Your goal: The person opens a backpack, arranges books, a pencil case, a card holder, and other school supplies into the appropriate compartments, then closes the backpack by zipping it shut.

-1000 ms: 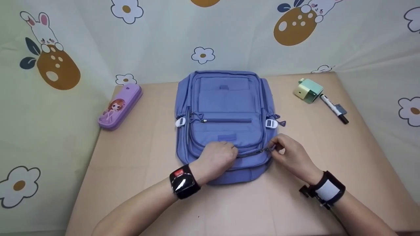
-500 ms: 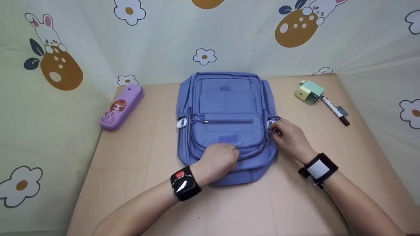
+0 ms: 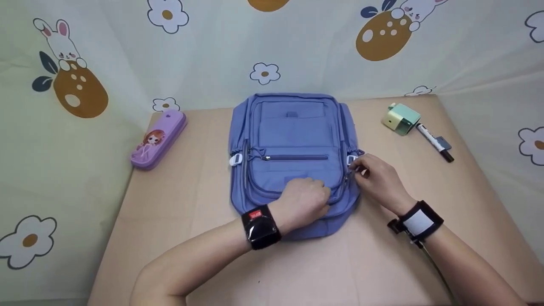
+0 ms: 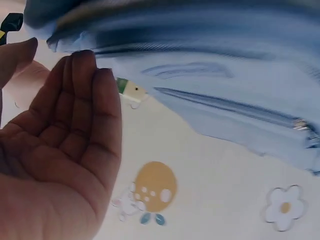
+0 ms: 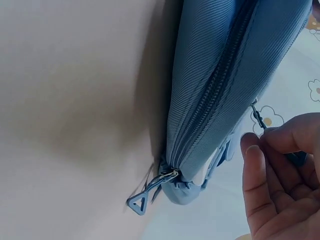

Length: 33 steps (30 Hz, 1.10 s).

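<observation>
A blue backpack (image 3: 293, 131) lies front side up on the table. My right hand (image 3: 378, 180) is at its right edge, below the white buckle (image 3: 352, 160). In the right wrist view, thumb and fingers pinch a zipper pull (image 5: 299, 158), its cord leading to the slider. My left hand (image 3: 304, 202) is over the lower front of the bag. The left wrist view shows its fingers (image 4: 82, 100) together, slightly bent, with nothing held. A second triangular pull (image 5: 137, 204) hangs free from another side zipper (image 5: 212, 90).
A purple pencil case (image 3: 158, 140) lies at the table's left edge. At the back right are a green and yellow pencil sharpener (image 3: 400, 119) and a black-and-white marker (image 3: 434, 142). A patterned curtain (image 3: 314, 51) stands behind the table.
My right hand has moved up along the bag's right side with the zipper pull, then stayed nearly still. Just now my left hand has shifted right across the lower front.
</observation>
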### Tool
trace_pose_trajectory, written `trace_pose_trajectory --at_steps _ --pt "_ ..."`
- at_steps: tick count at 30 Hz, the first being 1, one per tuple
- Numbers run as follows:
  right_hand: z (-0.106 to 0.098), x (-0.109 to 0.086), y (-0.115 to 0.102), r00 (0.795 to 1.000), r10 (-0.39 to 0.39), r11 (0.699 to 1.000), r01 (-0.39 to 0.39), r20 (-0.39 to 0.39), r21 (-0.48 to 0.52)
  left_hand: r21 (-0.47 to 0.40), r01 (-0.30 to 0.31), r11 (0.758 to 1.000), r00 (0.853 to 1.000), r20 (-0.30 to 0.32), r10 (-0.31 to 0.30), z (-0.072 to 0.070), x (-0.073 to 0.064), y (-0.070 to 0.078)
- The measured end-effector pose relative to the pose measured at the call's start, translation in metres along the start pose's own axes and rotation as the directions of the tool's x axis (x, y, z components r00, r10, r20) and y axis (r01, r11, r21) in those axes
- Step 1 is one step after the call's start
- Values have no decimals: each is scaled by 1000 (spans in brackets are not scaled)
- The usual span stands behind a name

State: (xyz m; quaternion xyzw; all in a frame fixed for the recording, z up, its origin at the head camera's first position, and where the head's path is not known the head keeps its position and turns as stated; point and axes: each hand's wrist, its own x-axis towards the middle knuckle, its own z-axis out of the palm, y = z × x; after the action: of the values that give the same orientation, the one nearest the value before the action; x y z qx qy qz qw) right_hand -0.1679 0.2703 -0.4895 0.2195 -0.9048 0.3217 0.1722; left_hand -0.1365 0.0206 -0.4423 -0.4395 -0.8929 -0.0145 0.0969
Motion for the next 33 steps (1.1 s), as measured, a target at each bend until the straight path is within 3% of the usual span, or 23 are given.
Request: trace_pose_trajectory --at_steps 6,9,13,16,20,33 --pt "3 0 0 1000 -8 1000 9 -6 9 128 37 991 998 42 -43 13 29 21" --pt "4 0 -1 1000 -8 1000 8 -9 11 198 55 979 990 113 -79 16 37 30" --pt "3 0 -2 1000 -2 1000 2 -13 25 282 66 957 960 245 -139 17 41 38" --pt "2 0 -2 1000 9 999 -9 -10 42 307 70 949 940 298 -166 17 41 40" --pt "0 2 -1 1000 26 998 -26 7 54 277 81 957 939 302 -167 17 41 40" --pt "2 16 14 996 83 993 -85 29 83 184 91 979 956 257 -138 14 39 36"
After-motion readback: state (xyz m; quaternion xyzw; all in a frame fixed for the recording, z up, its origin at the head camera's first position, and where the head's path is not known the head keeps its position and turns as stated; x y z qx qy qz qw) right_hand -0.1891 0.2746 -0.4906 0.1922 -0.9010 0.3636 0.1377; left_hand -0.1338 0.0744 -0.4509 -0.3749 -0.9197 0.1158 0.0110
